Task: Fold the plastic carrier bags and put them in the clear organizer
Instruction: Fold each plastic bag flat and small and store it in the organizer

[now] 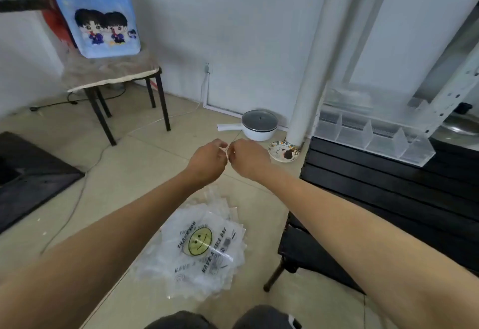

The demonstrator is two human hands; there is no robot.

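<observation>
Both arms stretched forward, hands raised and meeting at frame centre. Left hand with fingers curled, fingertips pinched toward right hand, likewise curled; knuckles nearly touching. Something thin and pale caught between the two sets of fingertips, too small and blurred to identify. Pile of clear plastic carrier bags flat on tiled floor at 6 o'clock from the hands, well apart, under the forearms; yellow smiley face and "THANK YOU" print on top bag. Clear organizer with upright dividers on black slatted counter at 3 o'clock from the hands. White lidded pot and patterned dish on floor just beyond right hand. Blue cartoon tote on chair at 10 o'clock.
</observation>
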